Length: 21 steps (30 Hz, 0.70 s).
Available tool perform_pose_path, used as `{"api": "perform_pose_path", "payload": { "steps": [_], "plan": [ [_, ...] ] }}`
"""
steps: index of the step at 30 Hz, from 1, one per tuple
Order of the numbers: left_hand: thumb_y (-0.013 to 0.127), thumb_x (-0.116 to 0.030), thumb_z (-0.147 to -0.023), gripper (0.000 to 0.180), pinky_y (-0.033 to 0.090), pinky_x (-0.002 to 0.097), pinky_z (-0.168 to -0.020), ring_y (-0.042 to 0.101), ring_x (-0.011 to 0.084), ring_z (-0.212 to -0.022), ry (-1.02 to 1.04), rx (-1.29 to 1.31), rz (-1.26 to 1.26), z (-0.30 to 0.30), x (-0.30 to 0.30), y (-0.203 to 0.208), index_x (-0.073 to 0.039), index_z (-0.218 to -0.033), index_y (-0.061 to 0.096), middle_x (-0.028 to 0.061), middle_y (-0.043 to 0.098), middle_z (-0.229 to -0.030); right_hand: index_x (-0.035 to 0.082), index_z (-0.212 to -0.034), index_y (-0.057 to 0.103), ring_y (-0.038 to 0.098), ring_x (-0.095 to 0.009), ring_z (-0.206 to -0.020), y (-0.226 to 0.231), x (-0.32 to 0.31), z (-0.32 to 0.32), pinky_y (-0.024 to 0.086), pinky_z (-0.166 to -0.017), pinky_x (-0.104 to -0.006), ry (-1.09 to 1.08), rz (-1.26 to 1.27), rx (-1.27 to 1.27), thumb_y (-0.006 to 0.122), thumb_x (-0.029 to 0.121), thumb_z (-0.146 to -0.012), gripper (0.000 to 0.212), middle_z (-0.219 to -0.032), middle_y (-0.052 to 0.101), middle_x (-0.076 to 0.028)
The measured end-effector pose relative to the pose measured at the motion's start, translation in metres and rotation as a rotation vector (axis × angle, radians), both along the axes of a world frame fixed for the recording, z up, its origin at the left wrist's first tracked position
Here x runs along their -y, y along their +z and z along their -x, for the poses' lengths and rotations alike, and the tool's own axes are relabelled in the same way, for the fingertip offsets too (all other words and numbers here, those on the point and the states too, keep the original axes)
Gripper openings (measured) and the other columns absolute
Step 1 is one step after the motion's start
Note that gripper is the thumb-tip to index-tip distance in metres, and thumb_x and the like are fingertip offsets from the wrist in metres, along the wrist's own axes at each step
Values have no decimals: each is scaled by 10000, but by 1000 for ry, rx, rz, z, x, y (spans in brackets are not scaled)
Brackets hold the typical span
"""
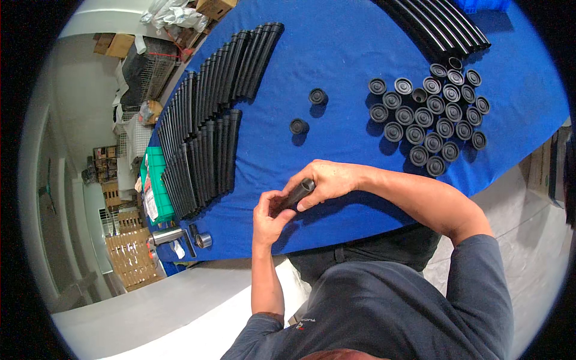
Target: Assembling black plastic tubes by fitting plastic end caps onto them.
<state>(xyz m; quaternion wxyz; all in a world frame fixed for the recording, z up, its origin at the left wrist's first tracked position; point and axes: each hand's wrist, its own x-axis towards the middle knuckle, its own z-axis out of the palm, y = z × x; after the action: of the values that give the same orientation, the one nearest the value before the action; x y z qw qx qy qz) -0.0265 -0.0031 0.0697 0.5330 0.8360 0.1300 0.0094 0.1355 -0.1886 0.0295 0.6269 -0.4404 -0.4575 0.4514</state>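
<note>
In the head view, I see the tabletop's (342, 54) near edge at 6 o'clock; its blue cloth gives me room at 12, around two loose caps (316, 96), between dark tubes (219, 150) at 10 and clustered caps (423, 116) at 2. The left hand (268, 215) curls around the black tube's (298, 193) 7-o'clock end; the right hand (329, 182) pinches near its hollow, round 1-o'clock end.

Round black caps (423, 116), right of frame: about twenty-seven. Loose black caps (316, 96), upper centre: two. Black tubes (258, 60), left: two rows, several dozen, too overlapped for exact count. Long black tubes (451, 30), upper right: roughly six, partly cropped. Single tube (302, 191), centre: one. Green crate (156, 161), left: one.
</note>
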Motion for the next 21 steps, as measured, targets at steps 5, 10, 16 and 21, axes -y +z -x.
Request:
{"api": "perform_pose_path", "payload": {
  "steps": [5, 10, 16, 21],
  "plan": [
    [868, -100, -710, 453, 498, 287, -801, 608, 128, -895, -34, -150, -91, 0, -8, 2, -28, -1049, 576, 55, 631, -989, 94, -1273, 640, 602, -109, -613, 1, 1, -1, 523, -568, -276, 55, -27, 23, 720, 127, -834, 448, -788, 680, -34],
    [823, -205, -784, 386, 485, 285, -775, 606, 145, -880, -111, -50, -142, -3, -9, 10, 19, -1038, 638, 69, 640, -955, 137, -1306, 624, 604, -108, -639, 3, 2, -1, 532, -588, -278, 111, 17, -29, 686, 115, -867, 444, -768, 646, -19],
    [746, -223, -864, 359, 495, 307, -776, 620, 180, -891, -202, 5, -213, -2, -17, 9, 51, -1081, 664, 110, 658, -948, 109, -1321, 609, 572, -98, -630, 5, 2, -2, 498, -599, -273, 106, 53, -53, 678, 97, -876, 451, -767, 644, -17],
    [766, -167, -844, 322, 494, 285, -765, 612, 140, -854, -17, -13, 9, 0, -2, 14, 45, -1063, 662, 76, 663, -921, 96, -1316, 607, 573, -96, -656, 5, -1, -4, 500, -619, -279, 118, 38, -55, 711, 139, -872, 458, -776, 636, -15]
  ]
}}
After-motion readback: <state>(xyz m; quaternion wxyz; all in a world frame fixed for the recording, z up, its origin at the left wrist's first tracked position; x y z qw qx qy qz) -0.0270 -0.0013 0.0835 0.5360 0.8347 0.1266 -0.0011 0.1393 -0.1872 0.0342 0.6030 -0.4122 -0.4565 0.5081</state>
